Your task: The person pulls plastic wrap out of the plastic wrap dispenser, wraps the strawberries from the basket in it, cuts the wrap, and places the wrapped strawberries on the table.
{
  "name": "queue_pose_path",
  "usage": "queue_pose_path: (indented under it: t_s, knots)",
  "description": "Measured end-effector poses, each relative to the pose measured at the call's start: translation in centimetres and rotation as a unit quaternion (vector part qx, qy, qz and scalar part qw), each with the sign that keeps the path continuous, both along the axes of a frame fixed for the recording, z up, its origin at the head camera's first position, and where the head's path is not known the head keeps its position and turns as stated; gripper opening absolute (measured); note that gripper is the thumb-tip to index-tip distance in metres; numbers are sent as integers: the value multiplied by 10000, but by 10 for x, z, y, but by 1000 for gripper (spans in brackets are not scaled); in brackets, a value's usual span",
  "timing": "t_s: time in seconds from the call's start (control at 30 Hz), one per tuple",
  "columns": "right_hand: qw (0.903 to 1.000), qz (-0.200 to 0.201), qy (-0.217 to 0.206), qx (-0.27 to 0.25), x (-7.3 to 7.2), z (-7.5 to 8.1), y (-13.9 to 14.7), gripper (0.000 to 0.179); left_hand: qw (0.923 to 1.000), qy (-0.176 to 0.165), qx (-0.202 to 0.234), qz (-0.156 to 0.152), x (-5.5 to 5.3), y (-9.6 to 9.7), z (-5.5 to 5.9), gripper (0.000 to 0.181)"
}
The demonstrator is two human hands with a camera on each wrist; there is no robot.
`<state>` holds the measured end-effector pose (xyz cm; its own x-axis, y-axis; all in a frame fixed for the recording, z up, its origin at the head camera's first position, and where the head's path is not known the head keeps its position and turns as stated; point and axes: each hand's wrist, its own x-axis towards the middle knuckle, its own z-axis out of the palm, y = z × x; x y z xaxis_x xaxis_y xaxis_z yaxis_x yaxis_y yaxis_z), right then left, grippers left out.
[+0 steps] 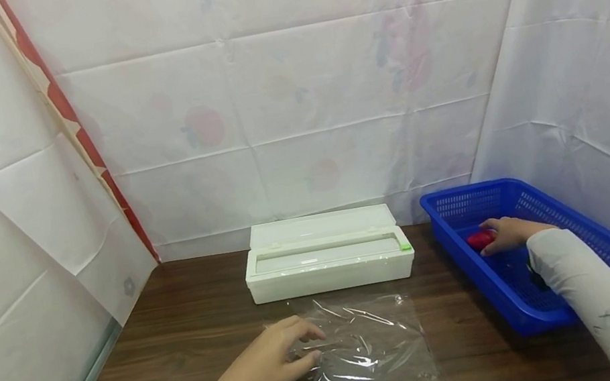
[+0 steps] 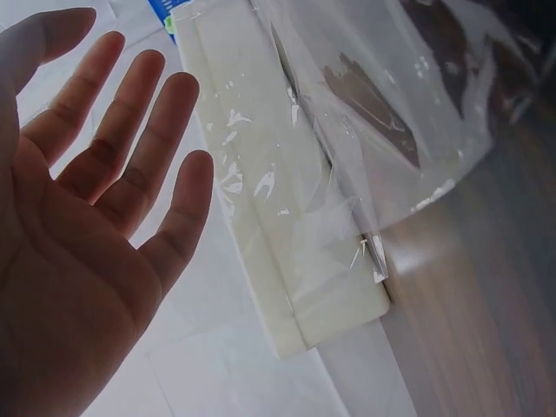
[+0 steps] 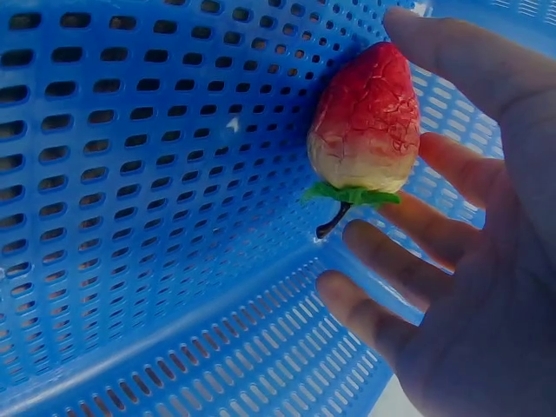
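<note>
In the head view my right hand point(image 1: 510, 232) reaches into a blue basket point(image 1: 485, 291) at the right, around a red strawberry point(image 1: 479, 239). The right wrist view shows this artificial-looking strawberry point(image 3: 365, 122), with green leaves and a dark stem, against the perforated wall. Thumb and fingers of the right hand point(image 3: 486, 226) are spread beside it, not closed round it. My left hand point(image 1: 270, 362), fingers loosely bent, hovers at the left side of a clear plastic sheet point(image 1: 371, 356) on the table. Its palm point(image 2: 78, 226) holds nothing in the left wrist view.
A white film-dispenser box point(image 1: 329, 276) with its lid point(image 1: 320, 224) raised and a green piece at its right end stands behind the plastic. Printed white sheets point(image 1: 289, 98) enclose the dark wooden table point(image 1: 158, 366) at the back and sides.
</note>
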<state>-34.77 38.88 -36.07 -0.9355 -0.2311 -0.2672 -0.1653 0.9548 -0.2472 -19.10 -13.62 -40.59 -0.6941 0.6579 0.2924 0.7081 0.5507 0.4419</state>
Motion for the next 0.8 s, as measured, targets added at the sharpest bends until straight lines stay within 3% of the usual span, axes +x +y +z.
queue_pose_path:
  t_s: [0.23,0.8]
  knots:
    - [9999,74,62,-103,-4,-8,0,74,9995,161,70,-252,2,3,-1,22]
    - [9995,-300,59,50,-5,-8,-3,44,9996,206,-10,-218,1,2,-1,20]
